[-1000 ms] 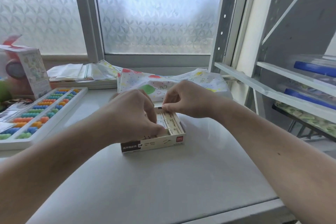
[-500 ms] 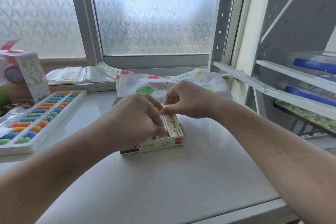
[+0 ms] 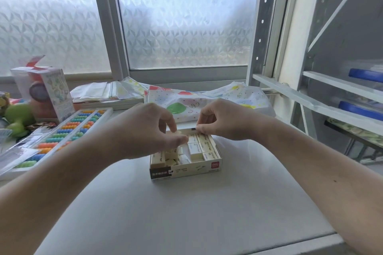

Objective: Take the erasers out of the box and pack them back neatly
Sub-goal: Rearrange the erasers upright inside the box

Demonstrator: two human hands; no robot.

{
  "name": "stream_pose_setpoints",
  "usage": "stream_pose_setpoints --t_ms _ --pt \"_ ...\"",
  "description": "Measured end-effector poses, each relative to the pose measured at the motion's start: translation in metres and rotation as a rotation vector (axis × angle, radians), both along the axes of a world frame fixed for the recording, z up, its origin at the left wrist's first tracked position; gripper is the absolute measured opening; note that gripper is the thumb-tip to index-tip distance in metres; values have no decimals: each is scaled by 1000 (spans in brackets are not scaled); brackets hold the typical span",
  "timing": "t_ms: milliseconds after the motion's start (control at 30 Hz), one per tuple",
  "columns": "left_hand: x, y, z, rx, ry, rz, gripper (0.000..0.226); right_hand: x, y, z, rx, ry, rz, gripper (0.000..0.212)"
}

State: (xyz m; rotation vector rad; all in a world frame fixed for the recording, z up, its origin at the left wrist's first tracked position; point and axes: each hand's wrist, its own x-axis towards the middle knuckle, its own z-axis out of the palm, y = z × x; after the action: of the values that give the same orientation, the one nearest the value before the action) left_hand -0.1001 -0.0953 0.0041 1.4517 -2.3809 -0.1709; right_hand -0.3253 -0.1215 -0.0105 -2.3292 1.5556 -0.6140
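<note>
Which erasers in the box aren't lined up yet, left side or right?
The left-side erasers, under the left hand: they sit tilted and jumbled. The right-side erasers lie flat in even rows inside the box.

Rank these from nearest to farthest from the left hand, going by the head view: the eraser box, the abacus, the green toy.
1. Eraser box: directly under the left hand, whose fingertips reach into it.
2. Abacus: to the left on the table, beside the forearm.
3. Green toy: farthest, at the far left edge beyond the abacus.
</note>
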Motion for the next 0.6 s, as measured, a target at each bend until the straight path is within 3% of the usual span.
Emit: stream_pose_setpoints --t_ms 133,200,300,433,600 --pt "2 0 1 30 54 -74 37 -1 -1 -1 0 19 3 15" --pt "2 0 0 -57 142 -115 41 -2 0 -1 -21 -4 2 16" --pt "1 3 1 -330 233 -222 43 -3 0 6 -85 -213 32 20" --pt "-1 7 4 -523 206 -302 51 -4 7 15 118 -548 245 28" --pt "-4 12 6 -544 206 -346 51 -2 10 13 138 -533 350 23"
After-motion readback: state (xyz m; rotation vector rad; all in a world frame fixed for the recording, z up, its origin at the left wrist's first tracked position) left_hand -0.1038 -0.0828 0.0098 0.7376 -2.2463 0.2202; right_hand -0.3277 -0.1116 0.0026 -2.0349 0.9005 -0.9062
